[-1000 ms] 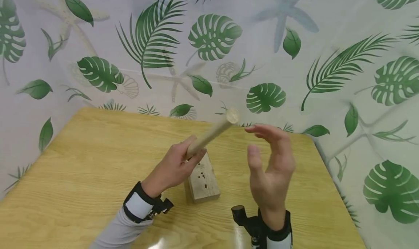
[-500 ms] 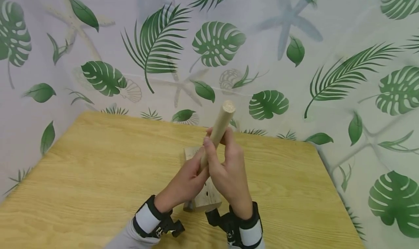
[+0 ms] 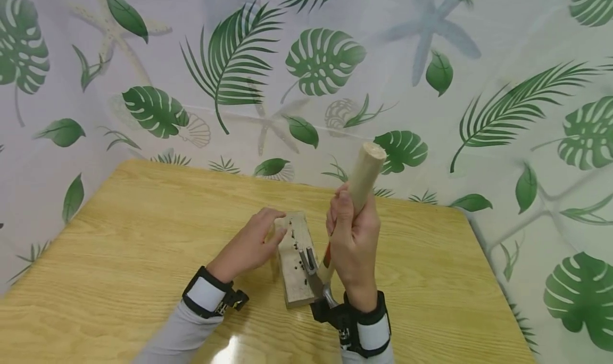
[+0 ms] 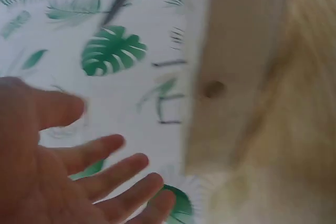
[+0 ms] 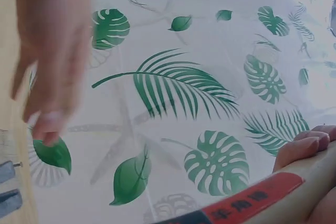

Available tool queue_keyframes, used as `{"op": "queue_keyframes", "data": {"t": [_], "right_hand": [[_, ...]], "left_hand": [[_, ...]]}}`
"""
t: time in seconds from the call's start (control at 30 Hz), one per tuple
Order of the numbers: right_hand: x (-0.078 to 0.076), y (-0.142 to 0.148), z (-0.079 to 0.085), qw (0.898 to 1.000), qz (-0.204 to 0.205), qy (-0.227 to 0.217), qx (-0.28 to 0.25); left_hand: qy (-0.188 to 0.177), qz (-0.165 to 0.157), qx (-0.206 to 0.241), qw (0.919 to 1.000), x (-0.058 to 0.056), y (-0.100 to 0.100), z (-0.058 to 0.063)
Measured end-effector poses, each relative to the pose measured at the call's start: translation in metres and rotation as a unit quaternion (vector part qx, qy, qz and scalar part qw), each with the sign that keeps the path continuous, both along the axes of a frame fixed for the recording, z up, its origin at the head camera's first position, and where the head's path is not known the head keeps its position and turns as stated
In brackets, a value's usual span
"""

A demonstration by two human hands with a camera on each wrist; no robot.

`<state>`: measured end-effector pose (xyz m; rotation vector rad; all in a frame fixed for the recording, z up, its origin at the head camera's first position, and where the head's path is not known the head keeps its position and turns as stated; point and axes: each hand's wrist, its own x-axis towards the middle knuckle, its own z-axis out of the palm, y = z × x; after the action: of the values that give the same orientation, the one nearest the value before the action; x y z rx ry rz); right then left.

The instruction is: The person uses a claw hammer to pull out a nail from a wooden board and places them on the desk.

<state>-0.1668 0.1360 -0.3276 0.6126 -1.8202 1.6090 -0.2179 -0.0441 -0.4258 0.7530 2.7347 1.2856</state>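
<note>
A claw hammer stands tilted with the wooden handle's butt up and the metal claw head low, over the right side of a wooden block. My right hand grips the handle; a red label shows on it in the right wrist view. My left hand is at the block's left side, fingers extended; in the left wrist view this hand is apart from the block. Several thin nails stick out of the block. Dark spots dot its top.
The block lies on a wood-grain table. Behind it hangs a white cloth printed with green leaves and starfish. Straps with small cameras sit on both wrists.
The hammer has passed from my left hand to my right, with both on the handle half a second ago. My left hand has since let go and moved left.
</note>
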Motion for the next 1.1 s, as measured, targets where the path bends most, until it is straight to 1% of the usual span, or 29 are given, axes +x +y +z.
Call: {"op": "queue_keyframes", "data": {"t": [0.07,0.13,0.2,0.3,0.43,0.53,0.6,0.67,0.8,0.87,0.97,1.1], "right_hand": [[-0.003,-0.002,-0.002,1.000,0.005,-0.002,-0.003],[-0.006,-0.005,-0.005,1.000,0.003,-0.001,0.000],[-0.008,-0.008,-0.007,1.000,-0.006,-0.001,0.006],[-0.011,-0.011,-0.010,0.999,-0.028,0.002,0.026],[-0.015,-0.012,-0.012,0.998,-0.045,-0.005,0.040],[-0.024,-0.012,-0.014,0.997,-0.066,-0.025,0.041],[-0.033,-0.013,-0.014,0.994,-0.084,-0.045,0.048],[-0.046,-0.016,-0.014,0.990,-0.101,-0.067,0.068],[-0.072,-0.025,-0.017,0.979,-0.130,-0.108,0.116],[-0.082,-0.029,-0.020,0.974,-0.143,-0.119,0.130],[-0.092,-0.034,-0.023,0.970,-0.158,-0.123,0.138],[-0.099,-0.040,-0.024,0.970,-0.169,-0.113,0.135]], "left_hand": [[-0.018,0.004,-0.054,0.9984,-0.004,-0.005,-0.011],[-0.030,0.002,-0.088,0.9957,-0.007,-0.008,-0.020],[-0.036,0.003,-0.106,0.9937,-0.008,-0.008,-0.026],[-0.032,0.012,-0.115,0.9928,-0.009,-0.008,-0.031],[-0.038,0.016,-0.124,0.9914,-0.007,-0.006,-0.031],[-0.046,0.016,-0.129,0.9904,-0.006,-0.005,-0.030],[-0.048,0.016,-0.131,0.9901,-0.006,-0.006,-0.029],[-0.041,0.019,-0.135,0.9898,-0.005,-0.007,-0.030],[-0.024,0.019,-0.139,0.9898,-0.005,-0.009,-0.031],[-0.019,0.015,-0.137,0.9903,-0.006,-0.010,-0.031],[-0.019,0.008,-0.135,0.9907,-0.007,-0.011,-0.030],[-0.011,0.000,-0.130,0.9914,-0.009,-0.013,-0.030]]}}
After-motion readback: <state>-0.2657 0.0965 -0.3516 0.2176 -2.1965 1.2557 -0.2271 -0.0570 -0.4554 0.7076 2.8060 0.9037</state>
